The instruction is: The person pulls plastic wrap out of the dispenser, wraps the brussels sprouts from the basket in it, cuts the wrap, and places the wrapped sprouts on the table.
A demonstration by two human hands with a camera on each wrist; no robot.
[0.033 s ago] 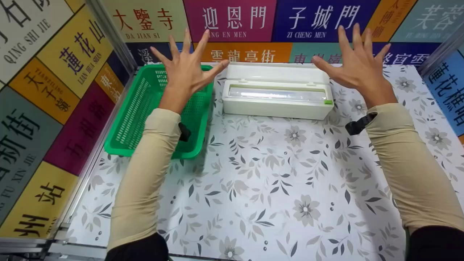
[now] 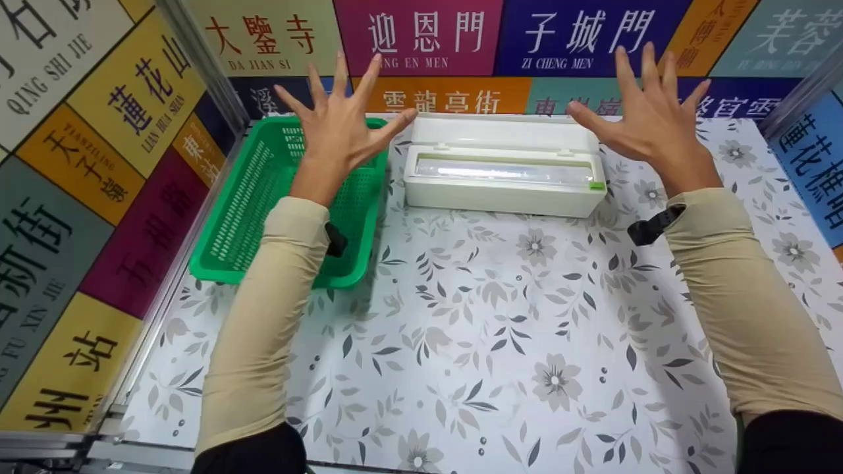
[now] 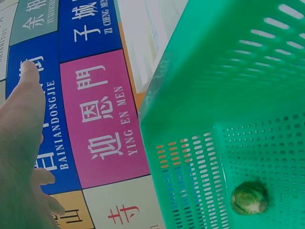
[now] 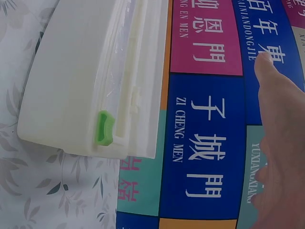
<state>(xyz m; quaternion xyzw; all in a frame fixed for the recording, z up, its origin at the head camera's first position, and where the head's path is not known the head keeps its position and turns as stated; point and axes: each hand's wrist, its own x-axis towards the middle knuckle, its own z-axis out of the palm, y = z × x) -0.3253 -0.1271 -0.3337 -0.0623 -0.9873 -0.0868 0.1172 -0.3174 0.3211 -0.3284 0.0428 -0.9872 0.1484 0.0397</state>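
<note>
My left hand point(image 2: 334, 128) is held up with its fingers spread, above the far end of a green plastic basket point(image 2: 227, 271). It holds nothing. In the left wrist view a small round green vegetable, like a Brussels sprout point(image 3: 249, 197), lies in the basket; the left arm hides that spot in the head view. Raised to the right of a white plastic-wrap dispenser point(image 2: 500, 199), my right hand point(image 2: 658, 125) also has spread fingers and nothing in it. The dispenser's lid point(image 2: 507, 133) stands up at the back, a clear roll shows inside, and a green slider point(image 4: 104, 128) sits at its right end.
A table covered with a white floral cloth point(image 2: 487, 316) lies under everything. Panels with coloured Chinese signs point(image 2: 415, 33) rise behind and on both sides. A black wrist camera point(image 2: 649, 227) hangs at the right wrist, and another point(image 2: 336, 240) at the left.
</note>
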